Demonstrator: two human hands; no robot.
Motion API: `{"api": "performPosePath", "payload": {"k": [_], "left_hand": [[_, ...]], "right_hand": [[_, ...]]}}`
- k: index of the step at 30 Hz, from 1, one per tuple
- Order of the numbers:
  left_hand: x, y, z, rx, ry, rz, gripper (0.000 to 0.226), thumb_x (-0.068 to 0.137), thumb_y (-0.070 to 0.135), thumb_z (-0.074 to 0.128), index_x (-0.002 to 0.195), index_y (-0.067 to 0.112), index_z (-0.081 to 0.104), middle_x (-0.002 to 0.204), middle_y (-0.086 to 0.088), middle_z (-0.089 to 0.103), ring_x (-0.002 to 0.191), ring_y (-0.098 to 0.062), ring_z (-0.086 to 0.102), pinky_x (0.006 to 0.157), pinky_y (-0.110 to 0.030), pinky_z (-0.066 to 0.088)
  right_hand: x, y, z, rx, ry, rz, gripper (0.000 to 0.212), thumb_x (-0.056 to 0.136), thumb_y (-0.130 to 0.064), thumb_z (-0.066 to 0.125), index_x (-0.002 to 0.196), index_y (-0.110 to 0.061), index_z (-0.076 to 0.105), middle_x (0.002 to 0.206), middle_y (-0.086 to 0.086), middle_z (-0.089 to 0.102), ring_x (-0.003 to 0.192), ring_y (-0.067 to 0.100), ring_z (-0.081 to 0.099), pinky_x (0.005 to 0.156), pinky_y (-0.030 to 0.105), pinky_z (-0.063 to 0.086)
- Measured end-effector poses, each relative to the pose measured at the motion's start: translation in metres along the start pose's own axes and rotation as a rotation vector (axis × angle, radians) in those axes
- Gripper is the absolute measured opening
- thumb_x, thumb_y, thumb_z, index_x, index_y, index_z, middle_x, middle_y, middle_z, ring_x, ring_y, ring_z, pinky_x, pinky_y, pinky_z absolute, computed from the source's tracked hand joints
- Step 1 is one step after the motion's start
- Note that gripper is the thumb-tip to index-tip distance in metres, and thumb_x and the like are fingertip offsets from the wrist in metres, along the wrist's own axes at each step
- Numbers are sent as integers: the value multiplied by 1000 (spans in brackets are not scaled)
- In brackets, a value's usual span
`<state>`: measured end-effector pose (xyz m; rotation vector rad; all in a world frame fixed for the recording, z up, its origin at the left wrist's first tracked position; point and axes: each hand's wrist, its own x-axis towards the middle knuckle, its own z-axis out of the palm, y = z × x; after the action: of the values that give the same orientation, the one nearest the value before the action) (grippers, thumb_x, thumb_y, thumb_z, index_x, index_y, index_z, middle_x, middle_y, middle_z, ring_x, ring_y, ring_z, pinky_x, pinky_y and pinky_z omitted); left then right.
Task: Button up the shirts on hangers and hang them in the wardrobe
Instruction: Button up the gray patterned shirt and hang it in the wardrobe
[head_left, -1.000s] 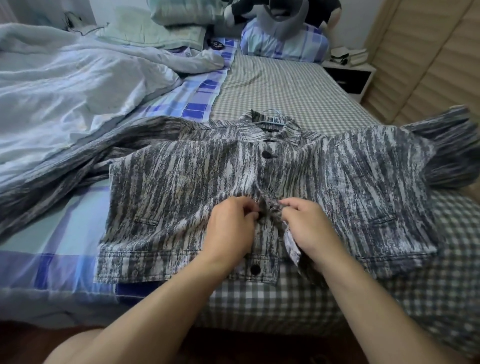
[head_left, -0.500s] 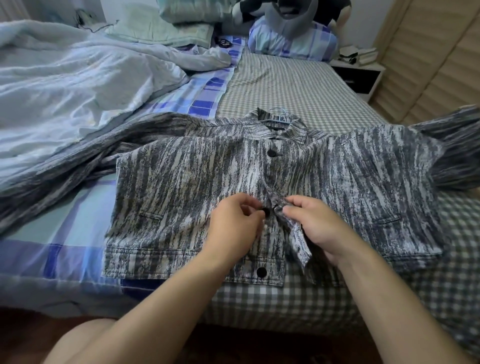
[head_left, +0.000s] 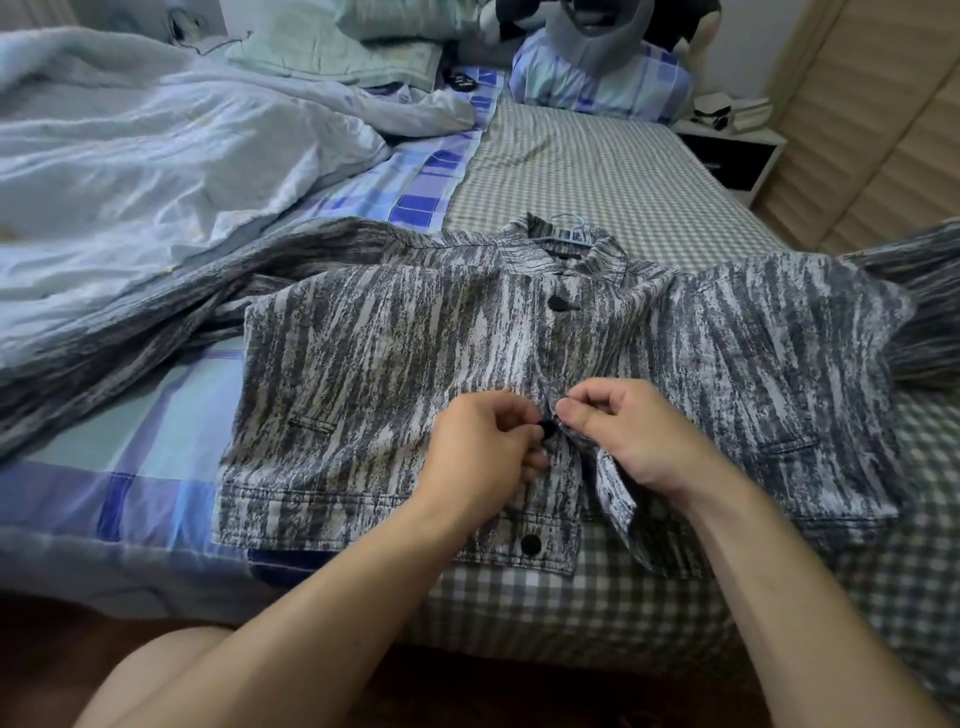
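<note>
My shirt lies front-up across the bed, collar toward the pillows, hem at the bed's near edge. It is a short, grey-and-white streaked thing with dark buttons. Its sleeves spread out to either side over the bed. A pale blue hanger sits inside the collar, its hook lying flat on the bed. The top button is fastened; the bottom button is undone, the placket beside it folded open.
</note>
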<state>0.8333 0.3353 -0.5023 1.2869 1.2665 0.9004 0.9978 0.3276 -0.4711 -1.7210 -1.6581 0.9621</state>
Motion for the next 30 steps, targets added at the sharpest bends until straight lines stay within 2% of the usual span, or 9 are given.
{"api": "performPosePath", "payload": {"k": [5,9,12,14,16,18,21,26,30], "left_hand": [[-4,1,-1,-148,5,-16,9,94,-5,66,91,1,72,88,-22,74,70,-21,73,79,-47,63],[-5,-5,3,89,71,103,21,95,8,70,79,22,74,73,-2,74,68,-19,73,69,-45,63],[-6,-8,5,189,110,146,20,95,14,70,77,24,73,67,3,71,56,-16,65,56,-39,57],[-4,-9,5,141,100,107,20,94,10,69,78,20,74,66,0,71,52,-13,61,51,-34,54],[-2,-9,6,-43,79,20,18,94,2,68,81,13,75,67,-5,70,56,-14,64,56,-34,56],[1,-8,6,-205,69,-51,14,93,-4,67,84,4,73,68,-9,68,60,-18,64,60,-32,58],[5,-11,6,-196,68,-76,18,91,-3,67,81,10,74,67,-5,68,60,-20,61,57,-30,53],[5,-4,-1,-240,32,-162,25,95,20,67,71,13,71,62,0,63,61,-20,57,60,-32,48],[2,2,0,-230,41,-159,27,89,34,78,76,12,70,65,-2,63,56,-18,55,54,-35,50]], "right_hand": [[2,-6,1,-27,27,53,19,97,-33,67,82,-25,75,84,-3,75,82,12,66,76,31,48],[5,-11,-4,-71,-28,111,21,97,-37,67,84,-23,77,88,-4,76,93,14,69,88,37,51],[7,-13,-7,-159,-82,113,22,97,-37,66,85,-21,75,86,6,74,83,14,65,87,43,52],[6,-15,-7,-222,-130,112,19,98,-38,64,94,-22,73,89,6,72,84,17,65,85,41,52],[4,-17,-4,-260,-158,110,26,98,-38,64,119,-22,66,110,2,71,100,18,66,94,40,52],[-1,-19,1,-256,-187,90,35,96,-32,67,127,-18,58,100,-3,69,88,12,66,83,36,53],[-12,-20,7,-158,-258,94,35,98,-24,64,128,-19,47,77,-3,73,62,6,64,61,26,46],[-20,-18,6,-20,-298,120,41,101,-1,39,137,-22,36,86,4,78,78,19,76,100,42,49],[-24,-20,9,-14,-291,105,40,101,-2,43,134,-25,39,87,2,78,77,18,75,93,42,52]]}}
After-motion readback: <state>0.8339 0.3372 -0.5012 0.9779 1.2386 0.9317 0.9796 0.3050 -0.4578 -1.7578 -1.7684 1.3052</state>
